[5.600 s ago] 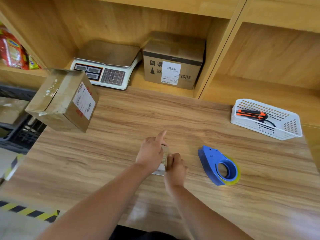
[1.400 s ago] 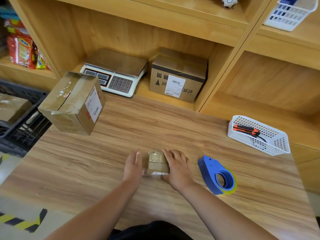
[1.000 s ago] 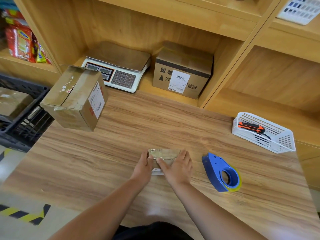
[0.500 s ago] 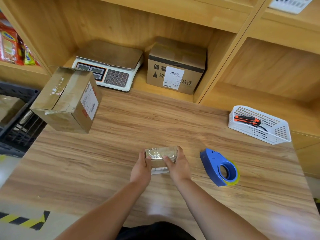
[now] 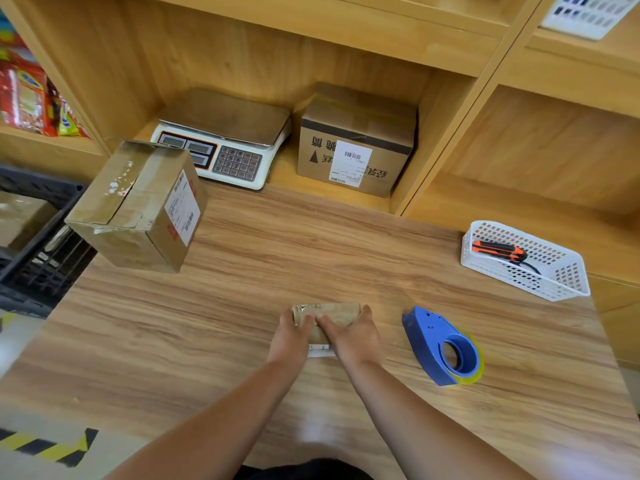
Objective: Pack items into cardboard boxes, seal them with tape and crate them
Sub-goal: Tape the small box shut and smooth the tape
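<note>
A small taped cardboard box (image 5: 334,311) lies on the wooden table (image 5: 242,306) near its front middle. My left hand (image 5: 291,336) holds its left end, fingers over the top. My right hand (image 5: 353,336) covers its right half, thumb across the top, fingers curled round the right end. A white label edge shows under the box between my wrists. A blue tape dispenser (image 5: 441,346) with yellowish tape lies on the table just right of my right hand.
A larger taped box (image 5: 138,206) sits at the table's back left. A black crate (image 5: 38,244) holding a box stands left of the table. A scale (image 5: 221,147) and another labelled box (image 5: 356,143) sit in the shelf. A white basket (image 5: 526,261) holds an orange cutter.
Both hands turned the small box from lengthwise to crosswise and have closed over its top. The dispenser and other boxes stay put; the camera has shifted a little.
</note>
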Available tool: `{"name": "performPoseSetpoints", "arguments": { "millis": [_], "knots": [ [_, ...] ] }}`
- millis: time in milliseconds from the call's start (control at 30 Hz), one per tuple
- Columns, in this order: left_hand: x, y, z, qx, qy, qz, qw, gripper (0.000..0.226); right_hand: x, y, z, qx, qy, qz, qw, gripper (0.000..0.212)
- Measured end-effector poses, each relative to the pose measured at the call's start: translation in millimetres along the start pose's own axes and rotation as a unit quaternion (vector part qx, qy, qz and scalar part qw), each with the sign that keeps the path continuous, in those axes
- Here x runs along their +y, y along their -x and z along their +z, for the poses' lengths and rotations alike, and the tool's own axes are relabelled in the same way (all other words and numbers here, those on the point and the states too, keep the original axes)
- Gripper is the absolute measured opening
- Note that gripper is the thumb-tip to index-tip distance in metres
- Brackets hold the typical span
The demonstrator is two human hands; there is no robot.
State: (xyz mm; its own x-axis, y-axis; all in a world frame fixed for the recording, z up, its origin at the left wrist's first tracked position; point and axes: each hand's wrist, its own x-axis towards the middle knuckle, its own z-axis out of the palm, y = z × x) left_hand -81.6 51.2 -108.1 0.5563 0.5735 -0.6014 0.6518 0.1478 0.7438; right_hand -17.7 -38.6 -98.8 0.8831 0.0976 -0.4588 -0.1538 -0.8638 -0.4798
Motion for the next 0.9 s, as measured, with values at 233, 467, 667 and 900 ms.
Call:
{"name": "performPoseSetpoints", "arguments": {
  "millis": [233, 467, 667, 900],
  "knots": [
    [-6, -2, 4, 0.019, -0.037, 0.034, 0.999, 0.033, 1, -3, 5, 0.012, 0.01, -0.007, 1.0, 0.065],
    [-4, -1, 7, 0.021, -0.03, 0.032, 0.999, 0.052, 13, -10, 3, 0.014, -0.025, -0.037, 0.999, 0.038],
    [-2, 3, 8, 0.024, -0.026, 0.03, 0.999, 0.054, 18, -12, 2, 0.024, -0.087, -0.032, 0.995, 0.034],
    [-1, 4, 7, 0.01, -0.006, 0.02, 1.0, 0.055, 11, -15, 2, 0.011, -0.131, 0.016, 0.991, 0.043]
  ]
}}
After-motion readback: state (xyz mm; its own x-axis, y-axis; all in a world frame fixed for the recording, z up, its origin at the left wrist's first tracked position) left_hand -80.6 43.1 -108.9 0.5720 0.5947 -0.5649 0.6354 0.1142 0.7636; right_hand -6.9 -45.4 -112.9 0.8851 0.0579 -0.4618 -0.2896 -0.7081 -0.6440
